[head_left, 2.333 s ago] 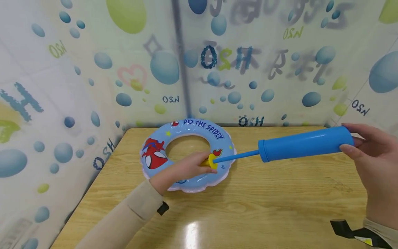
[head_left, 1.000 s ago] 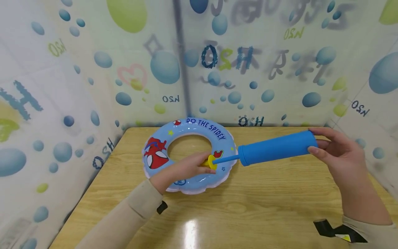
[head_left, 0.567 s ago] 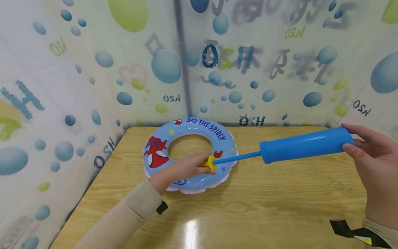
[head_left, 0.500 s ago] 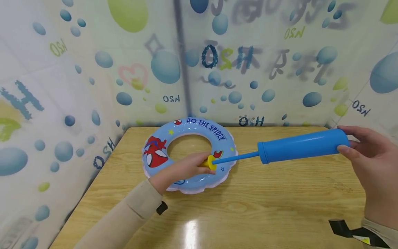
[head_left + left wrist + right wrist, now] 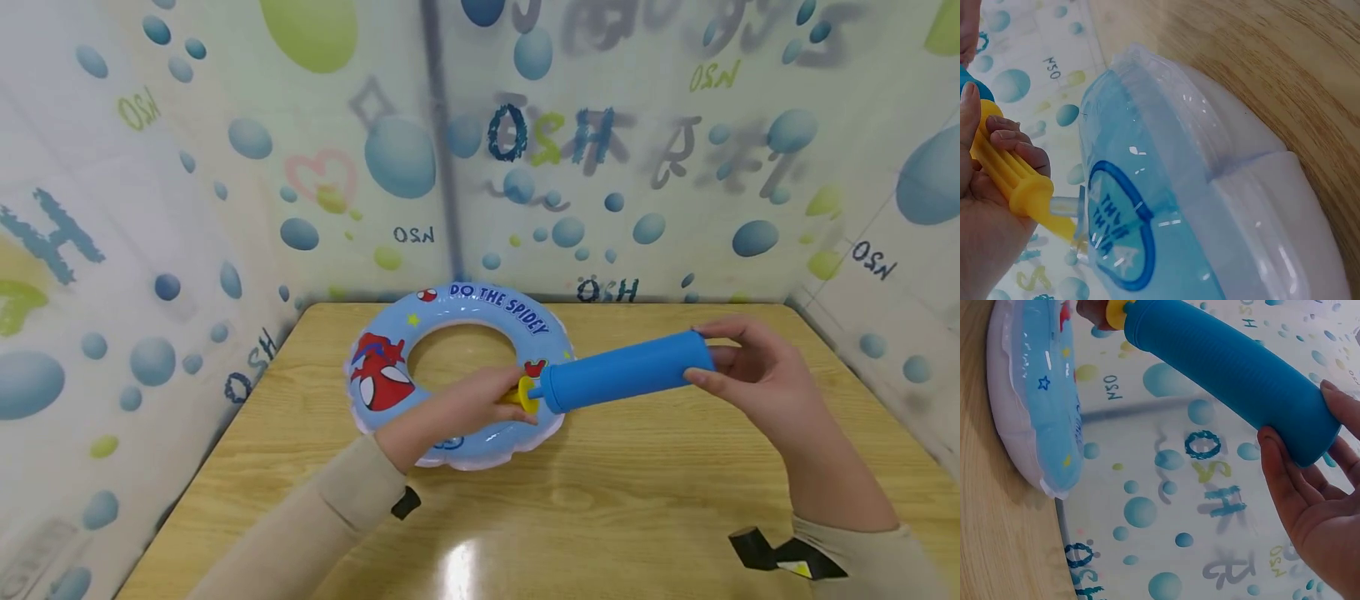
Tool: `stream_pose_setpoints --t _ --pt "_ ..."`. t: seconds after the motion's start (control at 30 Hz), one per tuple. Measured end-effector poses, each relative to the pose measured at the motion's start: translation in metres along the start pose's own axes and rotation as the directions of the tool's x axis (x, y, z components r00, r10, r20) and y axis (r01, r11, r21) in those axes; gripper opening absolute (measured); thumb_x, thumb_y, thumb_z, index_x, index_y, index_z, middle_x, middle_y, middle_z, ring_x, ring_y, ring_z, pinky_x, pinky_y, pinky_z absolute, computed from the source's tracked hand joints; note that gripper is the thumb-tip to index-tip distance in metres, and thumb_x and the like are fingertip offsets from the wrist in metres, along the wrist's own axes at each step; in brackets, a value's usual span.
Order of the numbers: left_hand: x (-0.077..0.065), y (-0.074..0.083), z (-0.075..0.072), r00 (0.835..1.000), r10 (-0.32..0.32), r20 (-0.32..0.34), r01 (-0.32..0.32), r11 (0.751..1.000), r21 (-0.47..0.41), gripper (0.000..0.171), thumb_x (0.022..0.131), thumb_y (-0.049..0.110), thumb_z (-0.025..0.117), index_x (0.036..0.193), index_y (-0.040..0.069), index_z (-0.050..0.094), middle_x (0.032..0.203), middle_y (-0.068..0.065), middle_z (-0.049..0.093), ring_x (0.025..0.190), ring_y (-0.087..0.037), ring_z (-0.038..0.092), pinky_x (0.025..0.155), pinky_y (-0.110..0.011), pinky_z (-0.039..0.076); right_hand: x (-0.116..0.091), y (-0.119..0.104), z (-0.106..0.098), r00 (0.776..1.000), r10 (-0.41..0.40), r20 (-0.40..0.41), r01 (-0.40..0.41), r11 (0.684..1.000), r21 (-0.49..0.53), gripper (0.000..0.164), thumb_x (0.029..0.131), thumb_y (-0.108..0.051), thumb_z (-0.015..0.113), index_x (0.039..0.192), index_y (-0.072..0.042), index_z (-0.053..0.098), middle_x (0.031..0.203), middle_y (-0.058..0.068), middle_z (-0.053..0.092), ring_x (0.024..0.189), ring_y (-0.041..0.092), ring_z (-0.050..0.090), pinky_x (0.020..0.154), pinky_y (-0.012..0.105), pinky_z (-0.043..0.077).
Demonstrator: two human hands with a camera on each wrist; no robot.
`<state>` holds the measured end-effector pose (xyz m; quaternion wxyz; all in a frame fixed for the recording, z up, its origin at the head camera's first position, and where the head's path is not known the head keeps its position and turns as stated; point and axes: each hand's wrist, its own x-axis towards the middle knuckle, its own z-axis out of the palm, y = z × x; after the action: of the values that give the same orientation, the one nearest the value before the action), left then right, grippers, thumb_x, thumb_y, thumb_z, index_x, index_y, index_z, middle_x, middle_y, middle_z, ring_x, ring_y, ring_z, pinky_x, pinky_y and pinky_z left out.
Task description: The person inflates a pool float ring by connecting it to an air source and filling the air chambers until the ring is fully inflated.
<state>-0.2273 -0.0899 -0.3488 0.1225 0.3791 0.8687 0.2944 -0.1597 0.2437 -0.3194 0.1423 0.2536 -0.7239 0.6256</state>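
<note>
A blue hand pump (image 5: 630,371) is held in the air, tilted, between both hands. My right hand (image 5: 757,375) grips the far end of its barrel with thumb and fingertips. The left hand (image 5: 465,408) holds the yellow ribbed end (image 5: 1010,172), fingers curled round it. Only a short bit of blue rod shows between yellow flange and barrel. From the yellow part a narrow tip reaches the clear valve (image 5: 1082,250) on the light-blue inflatable swim ring (image 5: 465,310); how deep it sits I cannot tell. The ring, puffed out, lies on the table below the left hand.
The wooden table (image 5: 637,500) has its back edge against a bubble-printed curtain (image 5: 645,167). More of this curtain (image 5: 150,292) rises along the left side. Black straps (image 5: 787,554) hang at the cuffs.
My right hand and the pump barrel have moved left toward the yellow end, so most of the rod has gone into the barrel. Earlier the barrel went in, then back out.
</note>
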Motion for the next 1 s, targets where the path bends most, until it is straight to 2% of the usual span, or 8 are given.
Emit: stream_pose_setpoints --t 0.1,0.2,0.4,0.57,0.63,0.77,0.9,1.0 --pt "0.002 0.003 0.002 1.0 0.008 -0.016 -0.009 1.0 -0.007 0.039 0.089 0.026 0.072 0.118 0.009 0.053 0.098 0.003 0.059 0.09 -0.014 0.055 0.081 -0.023 0.048 0.002 0.003 0.01 0.999 -0.013 0.036 0.012 1.0 0.013 0.044 0.086 0.02 0.058 0.125 0.0 0.056 0.12 0.004 0.057 0.096 0.011 0.067 0.076 0.019 0.052" --pt "0.003 0.002 0.002 0.999 0.011 -0.046 -0.012 0.999 -0.035 0.043 0.089 0.024 0.071 0.123 0.007 0.052 0.102 0.001 0.059 0.091 -0.015 0.055 0.082 -0.025 0.047 0.002 0.003 0.016 0.998 -0.048 0.034 0.047 0.998 0.035 0.043 0.088 0.02 0.057 0.125 -0.001 0.057 0.121 0.004 0.056 0.098 0.011 0.066 0.077 0.019 0.052" --pt "0.001 -0.005 -0.001 0.998 0.006 -0.07 -0.012 0.997 -0.081 0.035 0.092 0.023 0.069 0.12 0.008 0.054 0.096 0.001 0.057 0.088 -0.016 0.054 0.078 -0.025 0.048 0.003 -0.001 0.016 0.989 -0.126 -0.071 0.131 0.99 0.059 0.041 0.087 0.019 0.058 0.126 0.008 0.057 0.115 0.005 0.064 0.097 0.011 0.066 0.077 0.017 0.052" --pt "-0.001 -0.01 -0.002 0.998 -0.008 -0.055 0.003 0.996 -0.094 0.03 0.092 0.021 0.069 0.116 0.008 0.055 0.093 0.002 0.056 0.087 -0.015 0.053 0.078 -0.024 0.047 -0.001 -0.004 -0.001 0.974 -0.184 -0.135 0.202 0.969 0.141 0.041 0.087 0.022 0.055 0.127 0.015 0.054 0.122 0.011 0.061 0.1 0.015 0.066 0.08 0.018 0.052" --pt "-0.002 -0.012 -0.002 0.999 -0.012 -0.05 0.007 0.995 -0.1 0.029 0.092 0.021 0.068 0.115 0.008 0.055 0.093 0.002 0.057 0.087 -0.015 0.053 0.079 -0.025 0.048 -0.003 -0.006 -0.01 0.963 -0.207 -0.17 0.236 0.957 0.168 0.039 0.086 0.023 0.055 0.125 0.019 0.052 0.123 0.015 0.06 0.099 0.017 0.067 0.081 0.019 0.052" --pt "-0.007 -0.016 -0.002 0.999 -0.019 -0.036 0.014 0.994 -0.11 0.028 0.092 0.022 0.068 0.113 0.01 0.055 0.093 0.002 0.057 0.089 -0.014 0.054 0.08 -0.026 0.048 -0.008 -0.01 -0.023 0.94 -0.225 -0.256 0.263 0.957 0.124 0.037 0.086 0.024 0.053 0.123 0.024 0.05 0.124 0.017 0.059 0.095 0.017 0.067 0.083 0.018 0.05" --pt "-0.011 -0.021 -0.002 0.999 -0.028 -0.027 0.024 0.993 -0.114 0.027 0.092 0.024 0.068 0.112 0.011 0.055 0.092 0.002 0.057 0.089 -0.014 0.054 0.081 -0.026 0.048 -0.015 -0.014 -0.035 0.911 -0.186 -0.367 0.196 0.98 -0.01 0.036 0.089 0.02 0.052 0.125 0.017 0.055 0.124 0.013 0.059 0.093 0.013 0.066 0.086 0.016 0.047" --pt "-0.013 -0.021 -0.002 0.999 -0.031 -0.026 0.028 0.993 -0.113 0.027 0.093 0.025 0.068 0.113 0.012 0.055 0.092 0.003 0.057 0.088 -0.014 0.054 0.08 -0.026 0.048 -0.018 -0.016 -0.042 0.881 -0.177 -0.438 0.21 0.977 0.026 0.034 0.091 0.02 0.05 0.125 0.02 0.053 0.121 0.016 0.059 0.091 0.016 0.065 0.088 0.016 0.046"
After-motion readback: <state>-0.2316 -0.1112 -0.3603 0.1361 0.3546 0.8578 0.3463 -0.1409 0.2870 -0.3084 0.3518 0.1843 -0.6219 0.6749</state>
